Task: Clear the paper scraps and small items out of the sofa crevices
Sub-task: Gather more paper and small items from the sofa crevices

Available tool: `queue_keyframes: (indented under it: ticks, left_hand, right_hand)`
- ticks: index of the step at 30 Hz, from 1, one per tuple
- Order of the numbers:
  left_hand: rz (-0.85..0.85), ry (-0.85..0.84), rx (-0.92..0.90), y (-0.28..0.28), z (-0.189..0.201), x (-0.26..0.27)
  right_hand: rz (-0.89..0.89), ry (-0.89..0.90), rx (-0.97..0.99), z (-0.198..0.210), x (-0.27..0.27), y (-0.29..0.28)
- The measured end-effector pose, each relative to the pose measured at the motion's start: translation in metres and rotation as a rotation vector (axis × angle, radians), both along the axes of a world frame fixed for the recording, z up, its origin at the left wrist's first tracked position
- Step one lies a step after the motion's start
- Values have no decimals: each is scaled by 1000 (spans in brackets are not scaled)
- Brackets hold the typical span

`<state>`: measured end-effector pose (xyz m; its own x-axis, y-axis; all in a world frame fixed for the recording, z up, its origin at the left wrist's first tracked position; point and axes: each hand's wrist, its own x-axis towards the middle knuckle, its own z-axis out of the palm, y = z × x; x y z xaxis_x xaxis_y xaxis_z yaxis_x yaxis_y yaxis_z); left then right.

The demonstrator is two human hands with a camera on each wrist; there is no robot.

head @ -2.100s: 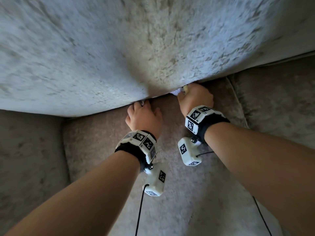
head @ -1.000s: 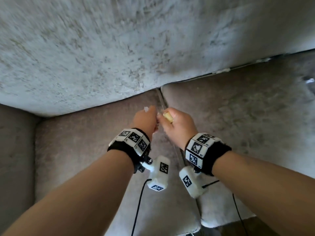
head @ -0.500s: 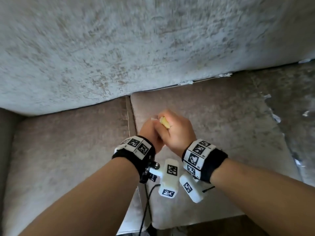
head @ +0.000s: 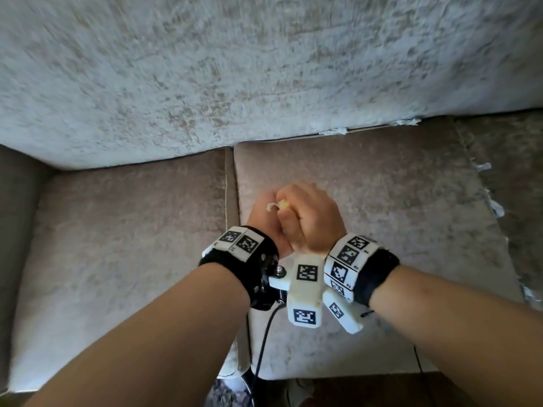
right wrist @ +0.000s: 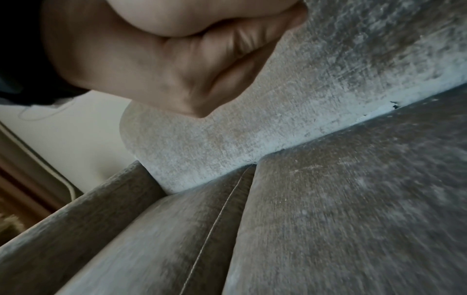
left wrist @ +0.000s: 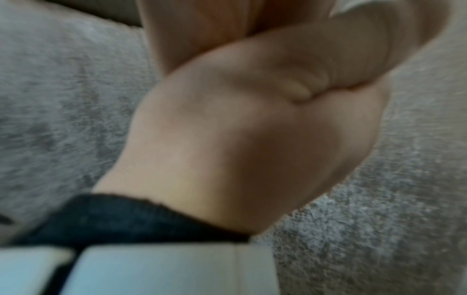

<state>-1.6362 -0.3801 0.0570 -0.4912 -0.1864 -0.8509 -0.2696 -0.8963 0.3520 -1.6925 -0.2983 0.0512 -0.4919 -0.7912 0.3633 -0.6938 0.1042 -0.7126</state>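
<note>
Both hands meet above the middle seat cushion (head: pixel 367 215) of a grey-brown sofa. My right hand (head: pixel 314 221) is curled round a small yellow item (head: pixel 284 204). My left hand (head: pixel 260 221) presses against it, fingers mostly hidden, pinching a white paper scrap (head: pixel 271 206) beside the yellow item. The right wrist view shows my right hand (right wrist: pixel 177 59) closed like a fist. More white scraps (head: pixel 333 131) poke out of the crevice under the backrest (head: pixel 264 69), with another bit (head: pixel 407 122) further right. Several scraps (head: pixel 496 208) line the crevice at the right.
The seam (head: pixel 230 186) between two seat cushions runs just left of the hands. An armrest (head: pixel 17 215) bounds the far left. Black cables (head: pixel 264 333) hang from the wrist cameras over the sofa's front edge. Dark floor (head: pixel 352 392) shows below.
Both hands left the back crevice and drew together towards me, carrying the yellow item and a white scrap. The view shifted right along the sofa.
</note>
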Motion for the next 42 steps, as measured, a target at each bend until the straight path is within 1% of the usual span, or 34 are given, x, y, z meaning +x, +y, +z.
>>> queue_keyframes:
  ticks: [4,6,9,11,14,17,20,25,27,30,33,37,39,42]
  left_hand:
    - [29,100,86,3,7,4]
    - [59,132,102,3,10,5]
    - [85,169,79,5,11,8]
    - [111,153,55,4,9,11]
    - [146,146,90,4,5,13]
    - [120,131,23,4,7,12]
    - [87,161,-22,4,6,8]
    - [43,221,0,4,-1,2]
    - [55,252,15,6,-4,4]
    - [76,253,73,3,-9,7]
    - [67,256,96,3,-9,10]
    - [43,208,90,4,-13,9]
    - [14,193,94,5,-13,7]
    - [26,147,104,6,-12,0]
  right_hand:
    - [8,-17,-51,-3,-2,-3]
    - [-1,-1,-64,-2,-3,-3]
    - [-12,39,7,0,-1,-4]
    - [0,52,40,1,1,-5]
    - [0,79,83,2,4,-5]
    - [-46,147,158,4,6,-5]
    - [-66,163,233,3,6,-6]
    - [-120,192,261,-1,2,-5]
    - [-131,183,258,-4,4,-4]
    - [-180,175,297,-8,8,-6]
    - [-208,105,313,-13,11,-2]
    - [-203,4,312,-12,15,3]
    - [-179,-9,279,-10,15,8]
    - [-155,-44,288,-10,9,14]
